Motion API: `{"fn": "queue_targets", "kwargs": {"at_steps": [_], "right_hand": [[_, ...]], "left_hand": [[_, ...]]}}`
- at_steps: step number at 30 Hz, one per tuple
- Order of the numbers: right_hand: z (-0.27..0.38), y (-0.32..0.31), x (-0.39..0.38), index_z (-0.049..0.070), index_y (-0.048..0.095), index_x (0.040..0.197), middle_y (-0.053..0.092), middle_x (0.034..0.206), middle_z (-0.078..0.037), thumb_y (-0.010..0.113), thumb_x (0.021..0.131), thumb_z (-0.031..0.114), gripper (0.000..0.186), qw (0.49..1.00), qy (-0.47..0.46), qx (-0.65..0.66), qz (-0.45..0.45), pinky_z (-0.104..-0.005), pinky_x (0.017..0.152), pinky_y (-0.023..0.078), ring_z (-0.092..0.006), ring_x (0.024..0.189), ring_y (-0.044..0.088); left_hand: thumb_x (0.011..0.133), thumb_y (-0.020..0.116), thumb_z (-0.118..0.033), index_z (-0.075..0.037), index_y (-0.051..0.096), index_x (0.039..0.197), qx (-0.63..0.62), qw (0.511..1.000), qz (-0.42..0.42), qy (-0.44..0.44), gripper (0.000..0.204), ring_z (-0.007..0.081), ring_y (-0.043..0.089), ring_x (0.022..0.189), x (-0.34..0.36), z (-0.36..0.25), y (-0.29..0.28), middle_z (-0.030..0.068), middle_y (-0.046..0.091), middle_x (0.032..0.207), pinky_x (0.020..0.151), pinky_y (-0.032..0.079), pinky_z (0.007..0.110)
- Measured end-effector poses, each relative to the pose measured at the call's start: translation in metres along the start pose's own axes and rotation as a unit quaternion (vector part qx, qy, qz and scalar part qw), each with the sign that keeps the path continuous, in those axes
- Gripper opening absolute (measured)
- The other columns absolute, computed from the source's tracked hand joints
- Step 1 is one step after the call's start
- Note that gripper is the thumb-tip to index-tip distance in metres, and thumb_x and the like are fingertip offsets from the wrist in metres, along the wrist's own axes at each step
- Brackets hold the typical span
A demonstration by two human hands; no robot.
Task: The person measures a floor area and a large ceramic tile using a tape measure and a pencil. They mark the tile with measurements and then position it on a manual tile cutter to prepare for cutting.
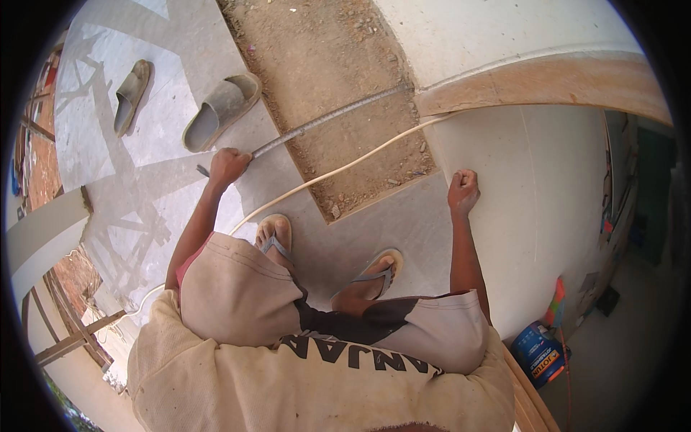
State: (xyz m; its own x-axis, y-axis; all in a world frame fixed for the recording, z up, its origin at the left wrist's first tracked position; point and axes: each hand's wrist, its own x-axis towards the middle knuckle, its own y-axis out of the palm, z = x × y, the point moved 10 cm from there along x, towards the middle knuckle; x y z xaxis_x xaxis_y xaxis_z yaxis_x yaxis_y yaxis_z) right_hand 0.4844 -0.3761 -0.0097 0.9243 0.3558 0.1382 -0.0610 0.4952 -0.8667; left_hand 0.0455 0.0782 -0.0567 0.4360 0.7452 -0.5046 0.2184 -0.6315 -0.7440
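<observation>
My left hand (230, 167) is closed around the near end of a long grey metal rod (331, 115), which looks ribbed like rebar. A short end of it sticks out past my fist. From there the rod slants up to the right, over a strip of bare dirt (324, 54), to the foot of the pale wall. My right hand (464, 191) is curled into a fist beside the white surface on the right, well apart from the rod. Whatever its fingers might hold is hidden. A cream cable (345, 167) runs below the rod, between my hands.
Two grey slip-on sandals (223, 111) lie on the grey-and-white floor beyond my left hand. My feet, in flip-flops (378, 273), stand near the dirt strip's edge. A wooden frame piece (547, 85) juts in at upper right. A dark blue paint bucket (536, 353) stands at lower right.
</observation>
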Motion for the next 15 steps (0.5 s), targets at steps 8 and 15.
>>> {"fn": "queue_targets", "kwargs": {"at_steps": [8, 15], "right_hand": [[-0.002, 0.001, -0.001, 0.007, 0.063, 0.091, 0.063, 0.067, -0.007, 0.065, 0.085, 0.019, 0.013, 1.000, 0.018, 0.009, 0.005, -0.0379, 0.061, 0.050, -0.0242, 0.060, 0.063], [0.003, 0.000, -0.002, 0.007, 0.063, 0.092, 0.063, 0.068, -0.007, 0.064, 0.087, 0.020, 0.014, 1.000, -0.003, 0.000, 0.001, -0.0372, 0.061, 0.050, -0.0226, 0.061, 0.062]], "left_hand": [[0.074, 0.066, -0.035, 0.003, 0.069, 0.072, -0.022, 0.999, 0.018, -0.032, 0.039, 0.0382, 0.065, 0.071, 0.005, 0.007, 0.003, 0.0245, 0.065, 0.072, 0.070, 0.050, 0.045], [0.074, 0.063, -0.038, 0.004, 0.070, 0.074, 0.003, 1.000, 0.013, 0.003, 0.042, 0.0410, 0.065, 0.075, 0.004, 0.004, 0.003, 0.0269, 0.065, 0.077, 0.073, 0.050, 0.046]]}}
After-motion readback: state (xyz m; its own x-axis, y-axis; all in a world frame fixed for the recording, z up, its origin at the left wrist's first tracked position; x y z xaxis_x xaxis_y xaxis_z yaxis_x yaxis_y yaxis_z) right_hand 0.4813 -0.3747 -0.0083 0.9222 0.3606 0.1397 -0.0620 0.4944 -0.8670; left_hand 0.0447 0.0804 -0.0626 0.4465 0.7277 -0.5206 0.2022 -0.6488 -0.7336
